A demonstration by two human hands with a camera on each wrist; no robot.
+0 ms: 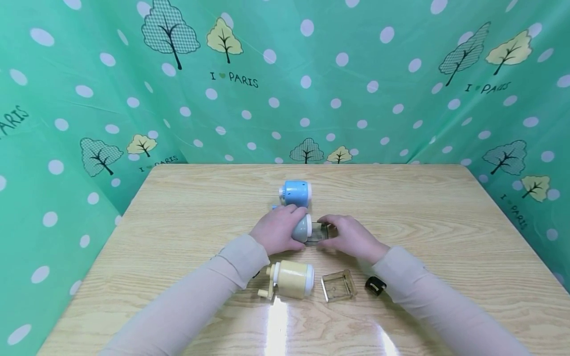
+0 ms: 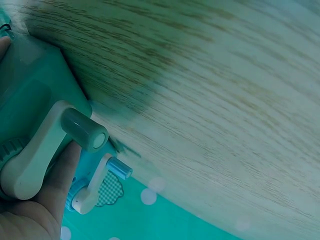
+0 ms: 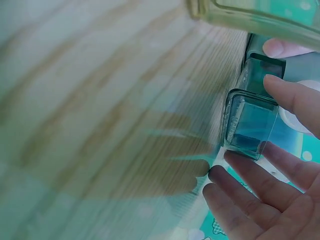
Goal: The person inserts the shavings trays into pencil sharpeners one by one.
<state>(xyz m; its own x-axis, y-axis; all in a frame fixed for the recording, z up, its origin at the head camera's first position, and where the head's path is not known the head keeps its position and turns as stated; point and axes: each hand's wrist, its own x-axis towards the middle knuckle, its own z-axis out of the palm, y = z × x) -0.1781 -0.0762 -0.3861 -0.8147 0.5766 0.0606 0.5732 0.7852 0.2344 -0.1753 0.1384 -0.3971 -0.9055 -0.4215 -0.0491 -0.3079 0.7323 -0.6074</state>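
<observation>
A grey hand-crank pencil sharpener (image 1: 301, 230) lies in the middle of the table, gripped by my left hand (image 1: 278, 230) across its body. Its pale crank (image 2: 35, 155) with a rounded knob shows beside my fingers in the left wrist view. From the white-rimmed end a see-through shavings drawer (image 1: 316, 234) sticks out to the right. My right hand (image 1: 353, 238) holds this drawer between thumb and fingers. In the right wrist view, the thumb is at the drawer's (image 3: 251, 122) upper edge and the fingertips at its lower side.
Behind my left hand lies a blue crank sharpener (image 1: 297, 193). Nearer me are a cream-yellow sharpener (image 1: 291, 280), a loose see-through drawer (image 1: 338, 287) and a small black part (image 1: 375, 285) beside my right sleeve. A green dotted curtain (image 1: 307, 89) hangs behind the wooden table (image 1: 200, 198).
</observation>
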